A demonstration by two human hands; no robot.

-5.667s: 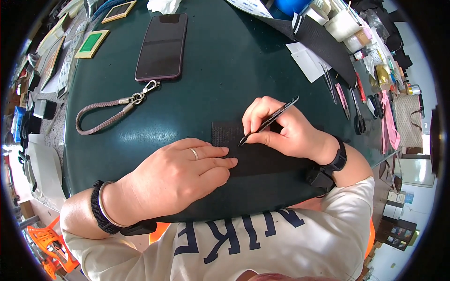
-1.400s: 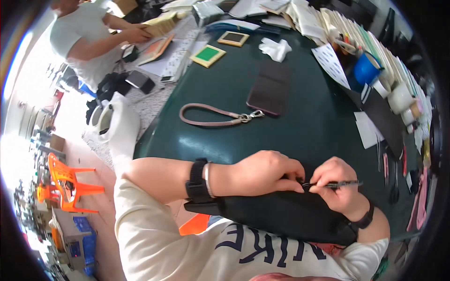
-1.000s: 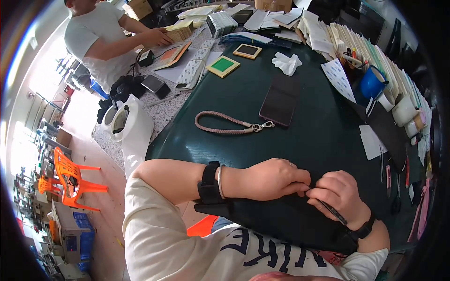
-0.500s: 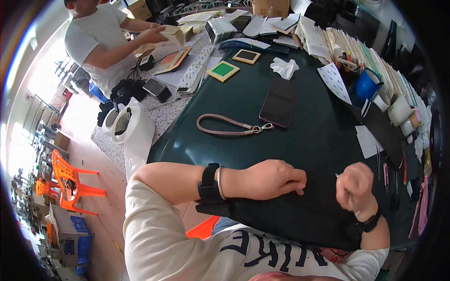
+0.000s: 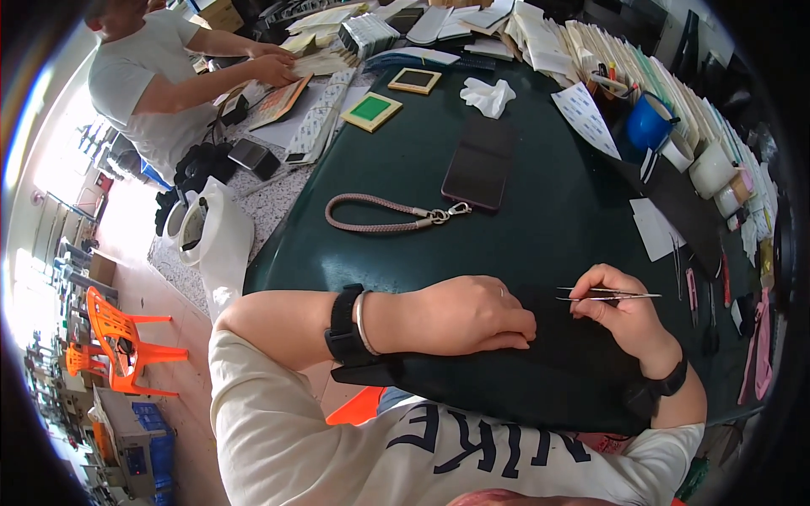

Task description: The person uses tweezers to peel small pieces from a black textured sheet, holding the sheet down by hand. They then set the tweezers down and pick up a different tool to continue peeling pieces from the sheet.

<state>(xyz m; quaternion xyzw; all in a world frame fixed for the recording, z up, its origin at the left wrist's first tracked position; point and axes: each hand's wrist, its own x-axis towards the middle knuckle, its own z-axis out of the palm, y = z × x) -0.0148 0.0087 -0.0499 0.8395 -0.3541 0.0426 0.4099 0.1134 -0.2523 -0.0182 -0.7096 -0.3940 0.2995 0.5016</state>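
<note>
Tweezers (image 5: 637,295) lie crosswise in the right grip (image 5: 626,322), tips toward the left grip (image 5: 485,316)

The right grip is closed on the tweezers, thumb and forefinger pinching them from either side. Their long axis runs sideways, almost parallel to the person's chest: the joined end sticks out to the right of the pinch, the two tips to the left of it. The tips stand apart, and nothing shows between them, though anything very small would be hard to make out.

The left grip is the nearer one to those tips. They sit just beside its bent fingers, a little farther from the body than its fingertips, and a narrow gap separates the two. The left grip is curled palm-down; whether it pinches something or only presses, I cannot tell.

Under the left grip's fingertips, and reaching right toward the right grip, is a black sheet (image 5: 567,339). It lies on the body side of the tweezers' tips, its edges hard to separate from the dark bench (image 5: 422,261).

Beyond the left grip, well apart from it, are a phone (image 5: 479,173) and its braided strap (image 5: 371,227). To the right of the right grip lie a pink-handled knife (image 5: 692,291) and scissors (image 5: 711,337), both near it and untouched.
</note>
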